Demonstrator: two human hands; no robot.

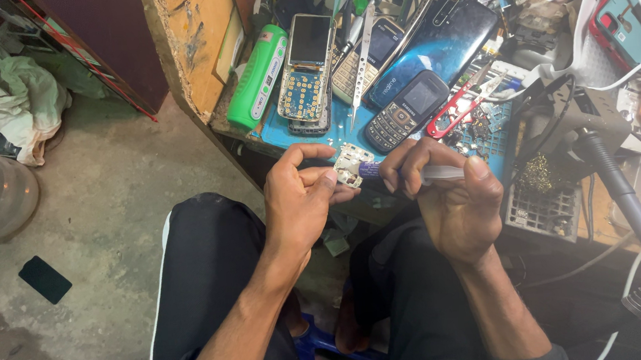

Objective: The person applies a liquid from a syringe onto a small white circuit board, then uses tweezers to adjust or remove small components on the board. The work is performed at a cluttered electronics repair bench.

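Observation:
My left hand [303,196] pinches a small white phone circuit board [350,162] between thumb and fingers, just in front of the bench edge. My right hand [452,200] grips a clear syringe-like tube with a purple tip [371,170], and that tip touches the board. Both hands hover above my knees in dark trousers.
A blue work mat [278,130] on the bench holds a dark keypad phone [405,110], a bare keypad board with a screen [304,71], a large dark blue smartphone [439,45], tweezers [361,66], red-handled scissors [456,108] and a green cylinder [258,78]. A grey hose [627,201] runs at right. Concrete floor lies at left.

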